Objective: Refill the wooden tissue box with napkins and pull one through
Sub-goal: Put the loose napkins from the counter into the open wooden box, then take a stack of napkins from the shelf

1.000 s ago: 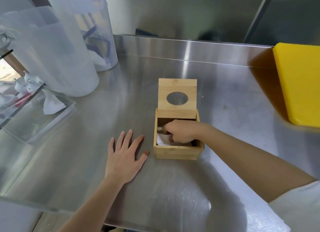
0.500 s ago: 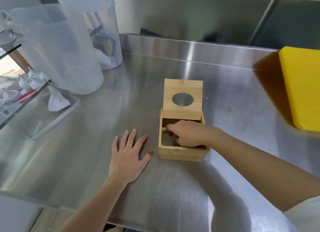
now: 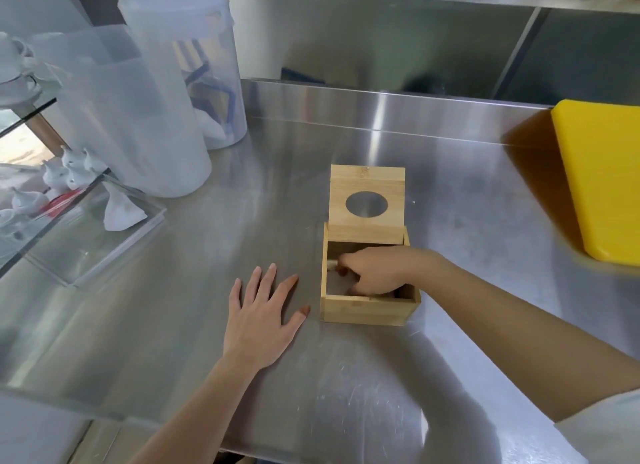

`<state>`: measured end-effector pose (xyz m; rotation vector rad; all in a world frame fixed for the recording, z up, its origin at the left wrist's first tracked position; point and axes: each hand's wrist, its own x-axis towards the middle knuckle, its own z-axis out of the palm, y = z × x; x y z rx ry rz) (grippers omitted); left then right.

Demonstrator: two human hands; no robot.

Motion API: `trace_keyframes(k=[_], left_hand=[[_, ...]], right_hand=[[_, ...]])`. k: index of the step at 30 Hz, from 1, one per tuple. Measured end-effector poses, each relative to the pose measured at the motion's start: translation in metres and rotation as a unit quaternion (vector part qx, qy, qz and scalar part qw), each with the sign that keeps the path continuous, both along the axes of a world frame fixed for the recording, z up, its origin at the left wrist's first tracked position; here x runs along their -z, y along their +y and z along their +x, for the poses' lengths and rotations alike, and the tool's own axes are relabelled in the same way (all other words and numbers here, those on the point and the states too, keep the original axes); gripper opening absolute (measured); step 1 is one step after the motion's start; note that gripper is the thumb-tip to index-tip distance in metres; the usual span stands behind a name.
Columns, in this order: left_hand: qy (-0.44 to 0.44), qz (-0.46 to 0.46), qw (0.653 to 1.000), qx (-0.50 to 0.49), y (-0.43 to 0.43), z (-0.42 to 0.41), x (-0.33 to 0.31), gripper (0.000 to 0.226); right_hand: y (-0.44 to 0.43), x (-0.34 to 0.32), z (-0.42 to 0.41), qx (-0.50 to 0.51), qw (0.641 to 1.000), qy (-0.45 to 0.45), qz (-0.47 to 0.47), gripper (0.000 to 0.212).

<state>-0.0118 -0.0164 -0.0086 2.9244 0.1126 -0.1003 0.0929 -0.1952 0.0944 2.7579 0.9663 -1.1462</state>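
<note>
Bamboo-coloured and open-topped, the wooden tissue box (image 3: pixel 370 302) sits on the steel counter (image 3: pixel 450 200) with its lid (image 3: pixel 367 203) hinged up behind the right hand (image 3: pixel 375 273). That hand is curled down inside the box; whether its fingers pinch a napkin I cannot tell, and only a pale patch shows beneath them. The left hand (image 3: pixel 263 316) lies flat, fingers spread wide, its thumb just beside the box's left wall, not touching. Unbraced, the box may slide or tip if the right hand pushes sideways.
</note>
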Motion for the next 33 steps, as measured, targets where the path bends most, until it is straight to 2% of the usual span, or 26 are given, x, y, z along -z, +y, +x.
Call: trace_keyframes(k=[3, 6, 12, 17, 23, 29, 31, 33], left_hand=[[0.03, -0.043, 0.999, -0.014, 0.002, 0.003, -0.008, 0.079], [-0.012, -0.127, 0.99, -0.058, 0.005, 0.023, -0.038, 0.08], [-0.098, -0.308, 0.945, -0.048, 0.02, 0.106, -0.136, 0.045], [-0.142, -0.365, 0.92, 0.015, 0.023, 0.179, -0.228, 0.027], [-0.164, -0.448, 0.877, 0.059, 0.017, 0.283, -0.306, 0.019], [-0.19, -0.433, 0.877, 0.085, -0.002, 0.395, -0.333, 0.02], [-0.202, -0.43, 0.876, 0.087, -0.012, 0.425, -0.336, 0.015], [-0.196, -0.433, 0.875, 0.087, -0.021, 0.454, -0.333, 0.014]], right_hand=[[-0.008, -0.023, -0.001, 0.002, 0.999, -0.002, 0.035, 0.033], [-0.016, -0.058, 0.003, 0.012, 0.998, 0.004, 0.066, 0.048], [-0.028, -0.124, 0.035, 0.07, 0.987, -0.032, 0.14, 0.047], [-0.036, -0.173, 0.086, 0.125, 0.969, -0.103, 0.188, 0.04], [-0.042, -0.214, 0.178, 0.228, 0.901, -0.18, 0.323, 0.023], [-0.056, -0.236, 0.275, 0.303, 0.84, -0.227, 0.389, 0.006], [-0.06, -0.238, 0.304, 0.334, 0.818, -0.23, 0.408, 0.007], [-0.062, -0.238, 0.332, 0.364, 0.794, -0.229, 0.431, 0.017]])
